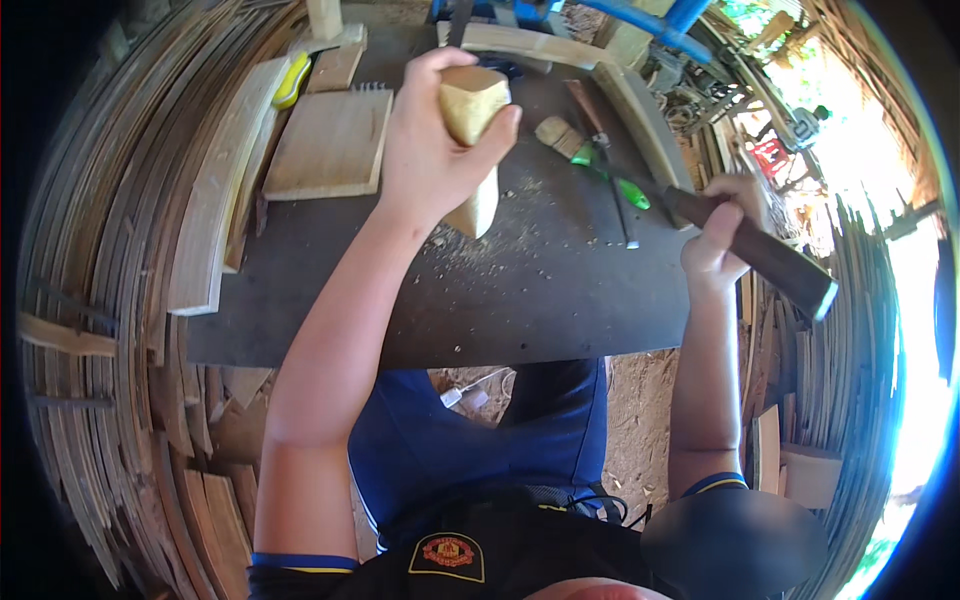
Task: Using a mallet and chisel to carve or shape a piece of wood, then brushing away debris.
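My left hand (425, 150) is wrapped round a pale, carved piece of wood (472, 105) over the dark worktable (480, 310), with wood chips scattered beneath it. My right hand (722, 225) grips the dark wooden handle of a bladed tool (775, 262), whose blade reaches leftward, away from the hand. Between my hands, farther back, lie a paintbrush (555, 135) with a green handle and a long thin tool (620, 215) with a wooden handle.
A square board (322, 150), long plank (215, 210) and yellow-handled item (292, 78) sit at the left. An angled wooden piece (645, 125) is at the back right, blue metal machinery (670, 30) beyond. Stacked wood strips (90, 200) flank the table.
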The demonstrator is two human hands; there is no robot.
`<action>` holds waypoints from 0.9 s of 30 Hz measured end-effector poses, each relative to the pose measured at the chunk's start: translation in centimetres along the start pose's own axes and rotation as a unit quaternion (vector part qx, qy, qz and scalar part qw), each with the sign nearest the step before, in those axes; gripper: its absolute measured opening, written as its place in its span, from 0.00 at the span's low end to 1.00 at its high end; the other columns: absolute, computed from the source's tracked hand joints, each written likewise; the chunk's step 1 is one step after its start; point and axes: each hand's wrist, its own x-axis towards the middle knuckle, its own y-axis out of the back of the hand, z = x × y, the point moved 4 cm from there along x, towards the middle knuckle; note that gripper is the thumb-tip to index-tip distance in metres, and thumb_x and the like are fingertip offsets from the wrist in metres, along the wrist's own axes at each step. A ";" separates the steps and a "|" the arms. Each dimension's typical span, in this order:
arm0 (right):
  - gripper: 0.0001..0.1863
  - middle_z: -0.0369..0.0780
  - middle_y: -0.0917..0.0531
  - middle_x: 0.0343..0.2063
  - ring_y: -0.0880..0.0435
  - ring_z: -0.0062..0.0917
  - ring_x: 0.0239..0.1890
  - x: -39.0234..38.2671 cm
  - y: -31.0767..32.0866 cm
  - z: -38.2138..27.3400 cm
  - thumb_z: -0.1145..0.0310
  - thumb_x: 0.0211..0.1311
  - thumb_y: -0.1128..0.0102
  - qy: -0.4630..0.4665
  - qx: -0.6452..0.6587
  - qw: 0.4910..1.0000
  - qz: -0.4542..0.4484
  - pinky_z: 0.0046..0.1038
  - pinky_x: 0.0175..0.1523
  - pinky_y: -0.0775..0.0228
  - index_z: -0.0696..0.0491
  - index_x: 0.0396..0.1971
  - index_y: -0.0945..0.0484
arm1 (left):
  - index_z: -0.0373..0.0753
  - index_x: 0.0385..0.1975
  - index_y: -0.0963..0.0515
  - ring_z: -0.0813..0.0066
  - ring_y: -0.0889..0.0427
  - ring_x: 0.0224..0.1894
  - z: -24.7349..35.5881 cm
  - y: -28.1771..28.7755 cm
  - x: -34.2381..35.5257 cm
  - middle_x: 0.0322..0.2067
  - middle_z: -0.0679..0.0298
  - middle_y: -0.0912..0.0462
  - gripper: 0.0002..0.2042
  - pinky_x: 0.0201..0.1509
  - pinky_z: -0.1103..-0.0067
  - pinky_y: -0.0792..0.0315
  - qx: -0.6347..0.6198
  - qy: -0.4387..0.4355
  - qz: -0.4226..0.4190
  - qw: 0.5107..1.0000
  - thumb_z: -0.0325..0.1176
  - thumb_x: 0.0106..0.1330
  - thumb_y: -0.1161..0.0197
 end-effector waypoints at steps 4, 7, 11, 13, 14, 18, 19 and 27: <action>0.36 0.37 0.22 0.24 0.26 0.21 0.24 -5.0 4.7 3.2 0.33 0.68 0.46 -0.122 -0.021 0.992 -0.032 0.26 0.31 0.36 0.57 0.40 0.15 | 0.37 0.69 0.41 0.69 0.14 0.42 -0.5 1.2 0.9 0.46 0.54 0.17 0.37 0.47 0.74 0.19 0.056 0.070 0.007 0.996 0.38 0.65 0.26; 0.36 0.39 0.13 0.29 0.14 0.25 0.29 -8.1 7.5 3.2 0.30 0.60 0.35 -0.106 -0.086 0.990 -0.040 0.28 0.35 0.24 0.53 0.44 0.12 | 0.30 0.59 0.30 0.65 0.13 0.40 -2.4 2.4 2.3 0.42 0.53 0.15 0.30 0.45 0.73 0.20 0.072 0.064 0.044 0.994 0.43 0.65 0.27; 0.21 0.42 0.11 0.40 0.11 0.38 0.41 -11.4 7.6 1.8 0.63 0.53 0.21 -0.058 -0.082 0.983 -0.153 0.35 0.46 0.18 0.50 0.47 0.14 | 0.34 0.57 0.26 0.76 0.17 0.46 -5.6 2.5 2.0 0.46 0.60 0.17 0.25 0.52 0.77 0.24 -0.043 0.163 0.036 0.985 0.41 0.66 0.27; 0.23 0.44 0.13 0.46 0.13 0.40 0.47 -11.8 7.2 1.8 0.66 0.51 0.21 -0.110 -0.063 0.974 -0.187 0.37 0.51 0.19 0.48 0.49 0.15 | 0.36 0.58 0.25 0.77 0.18 0.48 -7.9 3.5 1.8 0.46 0.63 0.17 0.25 0.56 0.78 0.26 -0.067 0.215 0.038 0.973 0.39 0.66 0.27; 0.23 0.44 0.15 0.48 0.14 0.41 0.49 -12.1 7.0 2.5 0.67 0.53 0.23 -0.125 -0.044 0.968 -0.213 0.38 0.53 0.20 0.47 0.51 0.16 | 0.37 0.60 0.26 0.75 0.19 0.50 -8.5 3.5 1.4 0.48 0.63 0.18 0.25 0.57 0.77 0.27 -0.076 0.261 0.044 0.961 0.39 0.65 0.28; 0.20 0.43 0.21 0.58 0.23 0.38 0.63 -12.2 3.8 5.9 0.67 0.62 0.34 -0.053 -0.067 0.943 -0.321 0.39 0.64 0.27 0.39 0.55 0.18 | 0.42 0.66 0.29 0.68 0.23 0.59 -9.1 5.6 1.3 0.58 0.59 0.24 0.28 0.63 0.72 0.29 -0.090 0.278 0.065 0.954 0.38 0.66 0.31; 0.20 0.41 0.22 0.60 0.25 0.37 0.66 -12.4 3.4 7.0 0.67 0.63 0.38 -0.020 -0.107 0.931 -0.350 0.39 0.67 0.29 0.38 0.55 0.18 | 0.43 0.67 0.30 0.67 0.25 0.62 -8.8 5.1 1.3 0.60 0.59 0.26 0.28 0.65 0.71 0.30 -0.099 0.269 0.059 0.956 0.38 0.67 0.32; 0.20 0.41 0.22 0.64 0.27 0.36 0.68 -8.3 1.4 9.5 0.73 0.59 0.39 0.049 -0.151 0.901 -0.404 0.39 0.69 0.30 0.41 0.50 0.14 | 0.44 0.65 0.27 0.67 0.28 0.66 -6.5 3.6 2.1 0.64 0.60 0.27 0.21 0.72 0.72 0.37 -0.143 0.212 0.005 0.967 0.37 0.74 0.38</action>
